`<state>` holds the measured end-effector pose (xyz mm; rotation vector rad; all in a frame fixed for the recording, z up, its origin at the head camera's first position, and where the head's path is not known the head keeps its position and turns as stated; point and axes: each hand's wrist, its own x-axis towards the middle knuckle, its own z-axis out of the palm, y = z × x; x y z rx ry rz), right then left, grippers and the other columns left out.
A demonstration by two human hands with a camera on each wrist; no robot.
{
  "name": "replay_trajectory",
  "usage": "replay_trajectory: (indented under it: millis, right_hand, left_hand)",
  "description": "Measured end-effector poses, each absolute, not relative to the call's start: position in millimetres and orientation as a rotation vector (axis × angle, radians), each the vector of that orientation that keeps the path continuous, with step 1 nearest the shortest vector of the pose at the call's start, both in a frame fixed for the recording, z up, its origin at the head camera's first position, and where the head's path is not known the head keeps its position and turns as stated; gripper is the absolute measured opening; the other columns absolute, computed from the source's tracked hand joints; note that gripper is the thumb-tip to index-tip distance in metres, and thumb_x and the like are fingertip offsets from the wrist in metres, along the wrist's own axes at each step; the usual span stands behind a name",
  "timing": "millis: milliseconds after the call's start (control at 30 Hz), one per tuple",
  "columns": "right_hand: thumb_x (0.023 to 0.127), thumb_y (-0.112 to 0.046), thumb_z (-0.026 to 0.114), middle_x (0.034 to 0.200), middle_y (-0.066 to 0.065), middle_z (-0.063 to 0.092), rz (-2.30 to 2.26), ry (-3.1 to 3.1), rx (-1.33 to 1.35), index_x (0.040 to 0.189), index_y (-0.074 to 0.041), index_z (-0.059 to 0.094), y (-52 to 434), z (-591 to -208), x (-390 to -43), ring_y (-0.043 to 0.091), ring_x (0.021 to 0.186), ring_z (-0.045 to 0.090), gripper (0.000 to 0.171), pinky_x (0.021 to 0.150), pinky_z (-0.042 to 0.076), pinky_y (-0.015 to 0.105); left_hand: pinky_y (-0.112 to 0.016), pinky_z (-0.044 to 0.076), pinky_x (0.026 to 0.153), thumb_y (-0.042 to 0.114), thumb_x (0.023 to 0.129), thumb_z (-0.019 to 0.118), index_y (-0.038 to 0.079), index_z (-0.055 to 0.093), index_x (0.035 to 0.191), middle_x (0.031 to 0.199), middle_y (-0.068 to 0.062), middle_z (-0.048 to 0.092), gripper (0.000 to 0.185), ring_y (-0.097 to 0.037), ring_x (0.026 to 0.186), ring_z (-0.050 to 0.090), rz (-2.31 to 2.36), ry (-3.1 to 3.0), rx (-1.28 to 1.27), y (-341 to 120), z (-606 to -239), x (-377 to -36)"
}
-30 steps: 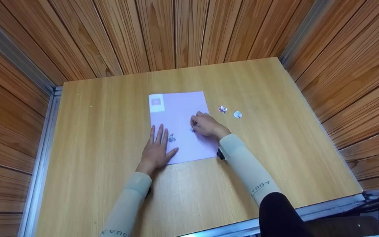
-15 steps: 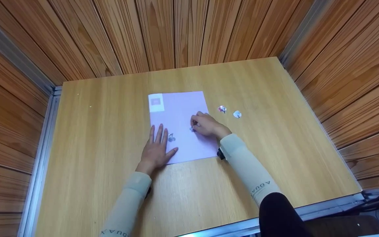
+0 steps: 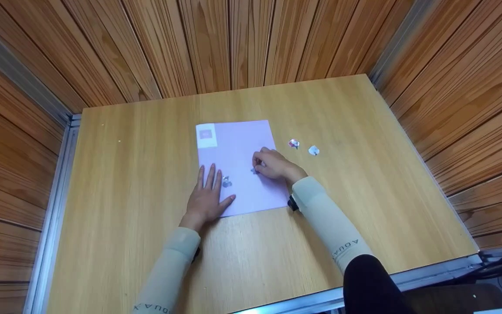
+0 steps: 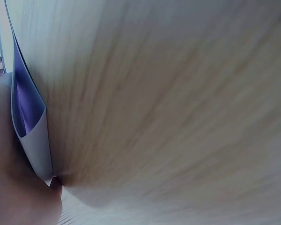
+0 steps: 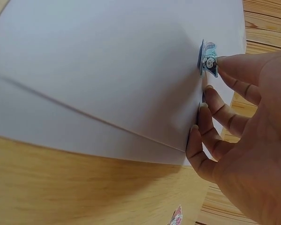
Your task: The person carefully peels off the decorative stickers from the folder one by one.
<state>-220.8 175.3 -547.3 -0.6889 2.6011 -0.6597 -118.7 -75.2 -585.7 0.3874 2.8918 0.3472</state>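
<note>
Little has changed since the earlier frames: both hands keep their places on the lilac booklet (image 3: 240, 168), and the whole scene has only shifted very slightly in the head view.

The right hand (image 3: 275, 166) rests on the right half of the booklet with its fingers curled. Its fingertip (image 5: 224, 65) presses on the edge of a small cartoon sticker (image 5: 208, 60), which sits on the booklet cover; the other fingers are bent with their tips touching the cover just below it. Whether the sticker is pinched or merely pressed flat cannot be told. In the head view this sticker (image 3: 255, 171) shows only as a small mark at the fingertips, near the booklet's middle.

The left hand (image 3: 207, 198) lies flat with straight fingers spread over the booklet's lower left corner, holding it down on the wooden surface (image 3: 137, 174). A second sticker (image 3: 227, 182) lies on the booklet just beside the left index finger, left of the first one.

Right of the booklet, on the bare surface, lie two more stickers, a reddish one (image 3: 294, 143) and a pale one (image 3: 313, 150), near each other and apart from both hands.
</note>
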Motion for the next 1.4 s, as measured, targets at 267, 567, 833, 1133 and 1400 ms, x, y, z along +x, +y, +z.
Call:
replay_trajectory:
  millis: [267,567,833,1133,1400]
  right_hand:
    - [0.102,-0.018,0.059,0.105,0.006,0.055,-0.677,2.59,-0.653,0.109,-0.013,0.066,176.0,-547.1,-221.4,0.026,0.096,0.053,0.011,0.087,0.046,0.04]
    - [0.103,-0.02,0.058,0.11,0.007,0.057,-0.735,2.568,-0.645,0.108,-0.013,0.065,177.7,-548.6,-222.6,0.026,0.099,0.055,0.011,0.09,0.048,0.041]
    - [0.103,-0.02,0.059,0.11,0.006,0.057,-0.74,2.571,-0.65,0.107,-0.013,0.064,177.6,-549.2,-222.8,0.025,0.098,0.056,0.01,0.09,0.049,0.04]
    - [0.104,-0.017,0.056,0.108,0.007,0.055,-0.812,2.56,-0.63,0.109,-0.009,0.063,190.0,-549.2,-222.3,0.024,0.1,0.054,0.011,0.091,0.048,0.039]
    - [0.105,-0.018,0.053,0.107,0.008,0.052,-0.84,2.549,-0.583,0.11,-0.009,0.061,210.9,-542.0,-218.4,0.024,0.099,0.054,0.013,0.087,0.048,0.037]
  left_hand:
    - [-0.051,0.013,0.126,0.068,0.099,0.042,0.011,0.011,0.165,0.173,-0.01,-0.004,0.093,-0.038,0.156,-0.015,0.373,2.884,0.377,-76.2,-583.7,-118.4]
    - [-0.051,0.01,0.126,0.068,0.1,0.043,0.01,0.012,0.165,0.172,-0.011,-0.003,0.092,-0.038,0.156,-0.014,0.369,2.891,0.387,-77.3,-584.4,-118.9]
    - [-0.05,0.012,0.126,0.068,0.099,0.044,0.01,0.013,0.165,0.172,-0.011,-0.003,0.092,-0.039,0.156,-0.013,0.371,2.888,0.382,-77.4,-580.3,-118.0]
    - [-0.055,0.015,0.124,0.069,0.098,0.043,0.012,0.011,0.165,0.173,-0.009,-0.005,0.094,-0.038,0.156,-0.016,0.399,2.882,0.392,-77.5,-589.2,-121.0]
    - [-0.055,0.013,0.125,0.07,0.098,0.042,0.014,0.008,0.165,0.173,-0.007,-0.008,0.095,-0.037,0.156,-0.018,0.415,2.869,0.39,-77.7,-591.6,-120.9]
